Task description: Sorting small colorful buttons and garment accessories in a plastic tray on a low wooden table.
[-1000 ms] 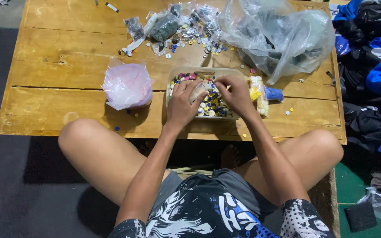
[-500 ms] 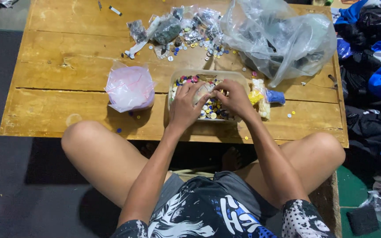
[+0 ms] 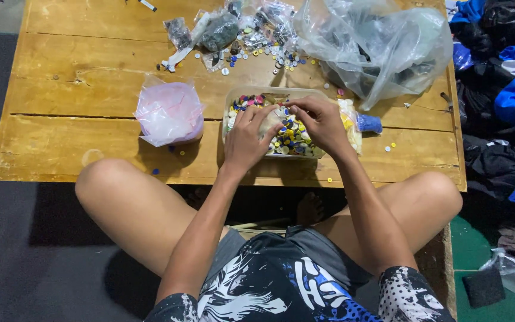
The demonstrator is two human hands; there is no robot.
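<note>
Left hand (image 3: 247, 138), right hand (image 3: 319, 122) curled over one clear tub (image 3: 256, 93) of buttons, pinching something small between them; one pink bag (image 3: 168, 112), one big clear bag (image 3: 377, 45); low plank table (image 3: 61, 89), dark floor.

Layout relative to the tub of buttons (image 3: 241, 99), which is sitting on the table (image 3: 61, 137): the left hand (image 3: 247, 138) and right hand (image 3: 318, 122) are resting over it; a tied bag (image 3: 169, 112) is lying to its left; a large bag (image 3: 377, 45) is lying behind it to the right; loose buttons (image 3: 251, 50) are lying behind it.
</note>
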